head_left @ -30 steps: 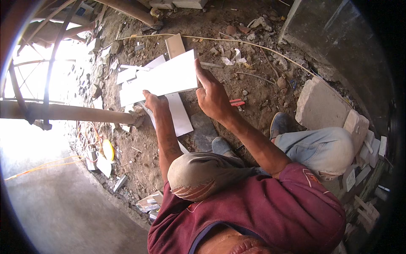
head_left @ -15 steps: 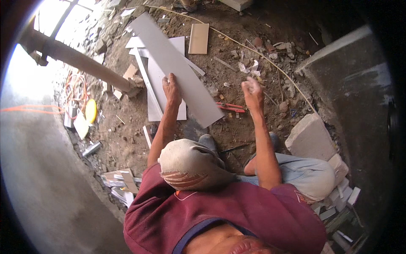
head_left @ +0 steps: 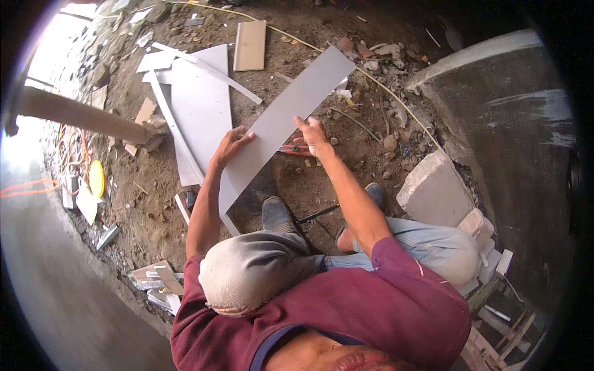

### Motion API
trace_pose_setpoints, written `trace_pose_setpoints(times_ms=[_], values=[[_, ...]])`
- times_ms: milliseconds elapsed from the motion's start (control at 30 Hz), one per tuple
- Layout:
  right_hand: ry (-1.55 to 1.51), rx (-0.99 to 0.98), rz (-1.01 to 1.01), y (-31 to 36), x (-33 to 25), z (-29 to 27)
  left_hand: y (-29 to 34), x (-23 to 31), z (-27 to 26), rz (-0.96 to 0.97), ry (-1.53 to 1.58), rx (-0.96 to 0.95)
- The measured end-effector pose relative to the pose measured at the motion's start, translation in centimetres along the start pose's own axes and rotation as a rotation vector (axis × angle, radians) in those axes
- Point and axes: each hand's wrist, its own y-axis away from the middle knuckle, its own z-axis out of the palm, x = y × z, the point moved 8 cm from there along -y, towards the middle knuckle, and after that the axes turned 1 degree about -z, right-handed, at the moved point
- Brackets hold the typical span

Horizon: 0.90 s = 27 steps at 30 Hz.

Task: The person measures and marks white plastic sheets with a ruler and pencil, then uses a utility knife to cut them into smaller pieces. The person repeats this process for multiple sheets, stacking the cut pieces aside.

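Observation:
A long, flat, light-grey strip (head_left: 291, 105) slants from near my left knee up toward the far right. It looks like a cut tile piece. My left hand (head_left: 232, 146) grips its left edge near the close end, fingertips on the top face. On the opposite edge, around the middle, my right hand (head_left: 314, 135) holds it with the thumb on top. Partly covered by the strip and my right hand, a red-handled tool (head_left: 294, 149) lies on the dirt. Left of the strip are a larger white panel (head_left: 201, 93) and a narrow metal straightedge (head_left: 176, 130).
A beige tile (head_left: 250, 46) lies farther off. A pale stone block (head_left: 436, 188) stands at the right beside a low concrete wall (head_left: 495, 93). A pole (head_left: 83, 114) juts in from the left, near orange cord (head_left: 31, 187) and a yellow disc (head_left: 97, 179). Rubble covers the dirt.
The strip has swung round from leaning far left to leaning far right. My right hand, free before, has come in and taken hold of its right edge.

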Motion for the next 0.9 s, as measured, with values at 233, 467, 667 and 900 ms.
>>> trace_pose_setpoints(times_ms=[233,467,667,900], values=[[-0.083,0.155,0.111,-0.6,4.4,-0.3,3.5,-1.8,-5.4,0.040,-0.405,0.527],[-0.061,0.095,0.207,-2.1,4.6,-0.1,8.8,-5.3,-11.7,-0.185,-1.102,0.751],[1.047,-0.176,-0.057,1.3,-1.3,1.4,10.6,-8.5,-13.2,-0.260,-0.713,0.782],[1.524,-0.247,-0.617,3.9,0.3,4.0,8.2,-8.5,-14.4,-0.168,-0.657,0.871]])
